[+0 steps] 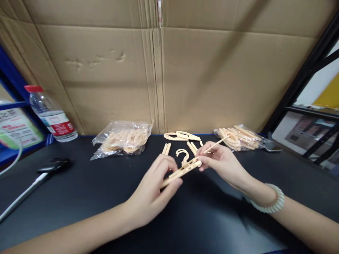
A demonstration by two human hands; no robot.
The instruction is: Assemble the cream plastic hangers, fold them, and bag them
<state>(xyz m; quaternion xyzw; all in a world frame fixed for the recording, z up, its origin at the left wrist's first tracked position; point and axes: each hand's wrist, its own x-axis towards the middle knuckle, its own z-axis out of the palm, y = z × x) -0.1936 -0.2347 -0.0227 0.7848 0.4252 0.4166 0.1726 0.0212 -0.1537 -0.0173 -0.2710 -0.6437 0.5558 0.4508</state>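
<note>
My left hand point(156, 187) is closed on one end of a pale slotted plastic piece point(185, 170), held above the black table. At its other end, my right hand point(217, 160) pinches a thin pale strip point(215, 145) that points up to the right; its fingertips also meet the slotted piece. Just behind the hands lie pale hooks point(182, 153), with short straight pieces point(166, 149) to the left and more point(192, 147) to the right. Two looped pieces point(182, 136) rest farther back by the cardboard.
On the black table point(106, 197), clear bags of pale parts stand at back left point(124, 137) and back right point(239, 137). A bottle point(57, 120) and a black device with a white cable point(54, 164) are left. Cardboard point(106, 70) rises behind.
</note>
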